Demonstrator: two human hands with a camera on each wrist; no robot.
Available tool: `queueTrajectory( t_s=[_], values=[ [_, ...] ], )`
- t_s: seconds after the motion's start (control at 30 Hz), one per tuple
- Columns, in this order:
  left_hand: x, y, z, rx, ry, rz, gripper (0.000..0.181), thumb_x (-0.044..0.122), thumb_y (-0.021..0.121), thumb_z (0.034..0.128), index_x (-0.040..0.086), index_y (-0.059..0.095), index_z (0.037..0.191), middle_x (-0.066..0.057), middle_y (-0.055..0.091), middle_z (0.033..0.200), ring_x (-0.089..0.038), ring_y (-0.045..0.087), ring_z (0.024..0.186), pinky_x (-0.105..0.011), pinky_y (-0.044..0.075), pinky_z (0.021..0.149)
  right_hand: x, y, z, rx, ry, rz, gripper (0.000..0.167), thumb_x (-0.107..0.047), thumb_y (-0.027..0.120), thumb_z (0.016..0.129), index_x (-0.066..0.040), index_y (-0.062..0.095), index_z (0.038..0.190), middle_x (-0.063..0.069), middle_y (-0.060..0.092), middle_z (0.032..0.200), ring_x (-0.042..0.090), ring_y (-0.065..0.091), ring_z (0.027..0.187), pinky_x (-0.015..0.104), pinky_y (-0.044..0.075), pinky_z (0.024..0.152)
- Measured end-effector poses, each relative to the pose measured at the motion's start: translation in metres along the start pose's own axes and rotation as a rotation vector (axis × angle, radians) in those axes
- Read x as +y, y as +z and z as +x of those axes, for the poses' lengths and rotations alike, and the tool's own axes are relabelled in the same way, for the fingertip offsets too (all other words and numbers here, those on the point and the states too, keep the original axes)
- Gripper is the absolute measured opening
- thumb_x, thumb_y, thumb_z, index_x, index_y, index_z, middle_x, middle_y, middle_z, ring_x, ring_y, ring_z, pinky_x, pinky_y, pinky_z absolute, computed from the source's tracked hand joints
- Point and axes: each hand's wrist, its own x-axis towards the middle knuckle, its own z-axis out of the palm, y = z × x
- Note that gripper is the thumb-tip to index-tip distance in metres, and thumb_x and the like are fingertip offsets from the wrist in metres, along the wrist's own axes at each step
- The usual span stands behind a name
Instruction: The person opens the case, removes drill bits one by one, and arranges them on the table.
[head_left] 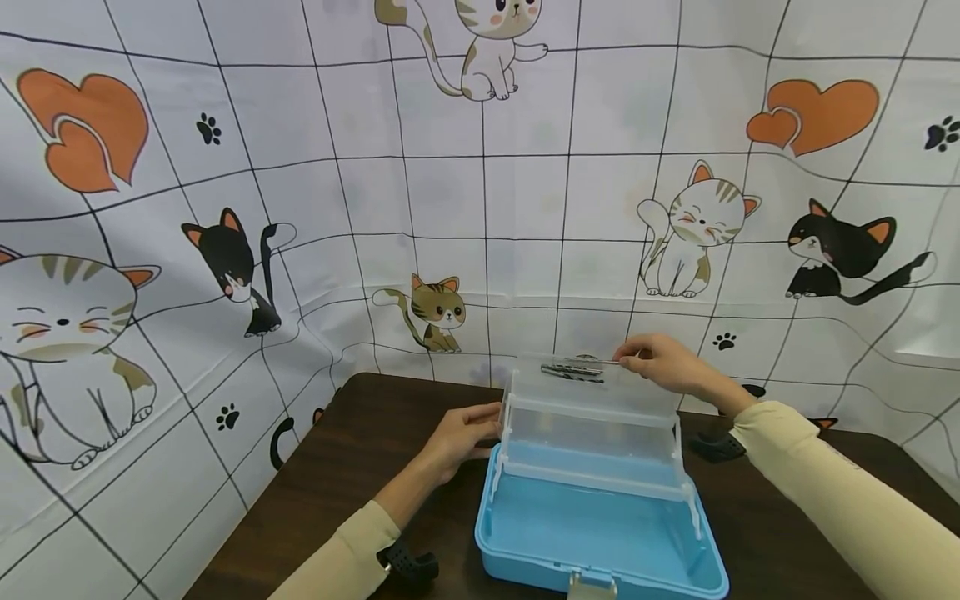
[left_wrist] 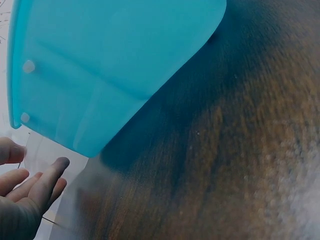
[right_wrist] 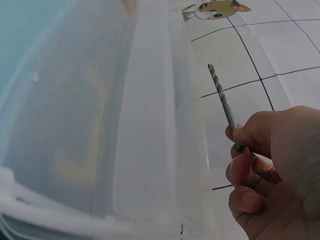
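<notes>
Drill Bit (right_wrist: 220, 95) Held at Open Blue Box (head_left: 517, 563)

Right arm stretched across the table (head_left: 322, 483), a person's right hand (head_left: 663, 365) pinches the bit at the top clear tray (head_left: 637, 404). The left hand (head_left: 459, 435), fingers loosely extended, reaches beside the tray; whether it touches, I cannot tell.

Grey metal drill bit (right_wrist: 226, 107), light-blue rectangular plastic box (head_left: 525, 564), dark-brown wood-grain table (head_left: 405, 425) — white sheet (head_left: 525, 196), black-gridded, cat-printed, orange-hearted.
</notes>
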Motion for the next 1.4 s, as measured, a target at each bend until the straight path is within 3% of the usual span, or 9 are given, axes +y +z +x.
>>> queueTrajectory(
  t_s=[0.17, 0.43, 0.57, 0.77, 0.87, 0.97, 1.07, 1.17, 1.4],
  values=[
    [0.0, 0.001, 0.0, -0.008, 0.006, -0.006, 0.051, 0.017, 0.069, 0.099, 0.004, 0.055, 0.146, -0.015, 0.06, 0.139, -0.032, 0.064, 0.118, -0.043, 0.058, 0.088, 0.008, -0.009, -0.016, 0.03, 0.026, 0.035, 0.025, -0.016, 0.058, 0.106, 0.0, 0.07, 0.122, 0.012, 0.066, 0.111, 0.029, 0.057, 0.084, 0.038, 0.05, 0.066],
    [0.0, 0.0, -0.002, -0.01, 0.011, 0.0, 0.051, 0.016, 0.068, 0.1001, 0.004, 0.053, 0.147, -0.016, 0.058, 0.141, -0.033, 0.062, 0.119, -0.043, 0.058, 0.088, 0.03, -0.019, -0.043, 0.127, 0.081, 0.071, 0.031, -0.026, 0.057, 0.107, -0.004, 0.07, 0.125, 0.019, 0.066, 0.124, 0.03, 0.062, 0.103, 0.044, 0.054, 0.079],
    [-0.001, -0.001, -0.002, 0.0, 0.005, 0.011, 0.05, 0.016, 0.067, 0.1007, 0.004, 0.053, 0.147, -0.016, 0.058, 0.14, -0.032, 0.062, 0.12, -0.043, 0.058, 0.087, 0.043, -0.024, -0.053, 0.161, 0.111, 0.109, 0.034, -0.028, 0.058, 0.107, -0.002, 0.069, 0.126, 0.02, 0.066, 0.124, 0.026, 0.062, 0.097, 0.04, 0.055, 0.079],
    [-0.004, -0.002, -0.001, -0.011, 0.01, 0.001, 0.053, 0.019, 0.069, 0.0999, 0.004, 0.052, 0.148, -0.016, 0.057, 0.142, -0.032, 0.061, 0.122, -0.044, 0.057, 0.088, 0.057, -0.033, -0.071, 0.168, 0.139, 0.164, 0.038, -0.029, 0.054, 0.108, 0.001, 0.066, 0.129, 0.024, 0.059, 0.134, 0.038, 0.059, 0.118, 0.027, 0.054, 0.085],
    [-0.004, -0.002, 0.0, -0.015, 0.01, -0.001, 0.052, 0.019, 0.069, 0.0998, 0.005, 0.053, 0.148, -0.016, 0.057, 0.142, -0.032, 0.061, 0.122, -0.044, 0.057, 0.089, 0.07, -0.037, -0.081, 0.172, 0.162, 0.184, 0.041, -0.03, 0.053, 0.109, 0.004, 0.064, 0.131, 0.026, 0.056, 0.138, 0.03, 0.057, 0.122, 0.023, 0.053, 0.087],
    [-0.004, -0.001, 0.0, -0.023, 0.008, -0.007, 0.052, 0.019, 0.069, 0.1002, 0.006, 0.053, 0.148, -0.016, 0.057, 0.142, -0.032, 0.061, 0.123, -0.044, 0.057, 0.089, 0.086, -0.04, -0.093, 0.191, 0.195, 0.185, 0.042, -0.03, 0.052, 0.109, 0.004, 0.063, 0.131, 0.023, 0.058, 0.136, 0.011, 0.06, 0.115, 0.02, 0.052, 0.085],
    [-0.005, -0.002, -0.001, -0.029, 0.01, -0.007, 0.052, 0.02, 0.068, 0.1009, 0.006, 0.052, 0.148, -0.015, 0.057, 0.143, -0.032, 0.06, 0.123, -0.044, 0.057, 0.09, 0.102, -0.042, -0.103, 0.203, 0.216, 0.198, 0.042, -0.029, 0.052, 0.11, 0.005, 0.062, 0.131, 0.016, 0.064, 0.113, 0.0, 0.058, 0.093, 0.021, 0.051, 0.074],
    [-0.005, -0.003, -0.001, -0.03, 0.009, -0.006, 0.052, 0.02, 0.067, 0.1013, 0.006, 0.051, 0.149, -0.015, 0.056, 0.144, -0.031, 0.06, 0.123, -0.043, 0.056, 0.09, 0.117, -0.042, -0.112, 0.211, 0.225, 0.203, 0.043, -0.029, 0.052, 0.11, 0.007, 0.061, 0.13, 0.009, 0.058, 0.089, 0.013, 0.054, 0.076, 0.028, 0.046, 0.062],
    [-0.006, -0.002, -0.001, -0.035, 0.002, -0.006, 0.054, 0.021, 0.068, 0.1011, 0.006, 0.05, 0.15, -0.015, 0.055, 0.145, -0.031, 0.059, 0.125, -0.043, 0.056, 0.091, 0.143, -0.037, -0.13, 0.211, 0.259, 0.124, 0.044, -0.033, 0.052, 0.109, 0.005, 0.062, 0.129, 0.004, 0.058, 0.09, 0.019, 0.055, 0.075, 0.029, 0.051, 0.065]
  ],
)
